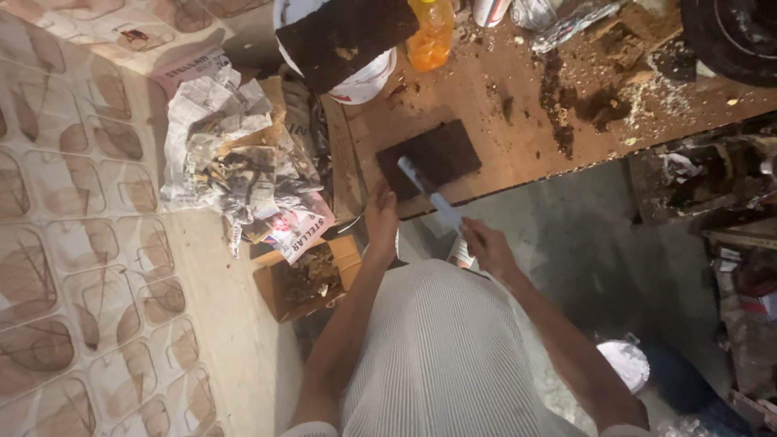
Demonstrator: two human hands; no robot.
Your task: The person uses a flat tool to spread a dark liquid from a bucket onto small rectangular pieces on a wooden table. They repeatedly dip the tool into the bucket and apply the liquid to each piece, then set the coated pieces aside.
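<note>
Just above the middle of the frame lies a dark brown slab (437, 154), flat, roughly rectangular and rough on top, sitting near the front edge of the brown wooden desk (518, 129). A knife (429, 194) with a pale blade crosses its lower left corner, the tip resting on the slab and the blade running down and right off the desk edge.

The right hand (486, 247), just below centre, is closed around the knife's handle end, below and to the right of the slab. The left hand (382, 218) sits just below and left of the slab at the desk edge, fingers pointing up toward it; whether it touches the slab or only the desk, I cannot tell. The 2 hands are apart, with the blade between them.

At top centre, a second dark block (344, 32) rests across a white bucket (368, 81), with an orange bottle (430, 36) just beside it. Crumpled newspaper (235, 154) is piled left of the desk, above an open cardboard box (307, 279). Dark crumbs and pale shavings litter the desk's upper right.
</note>
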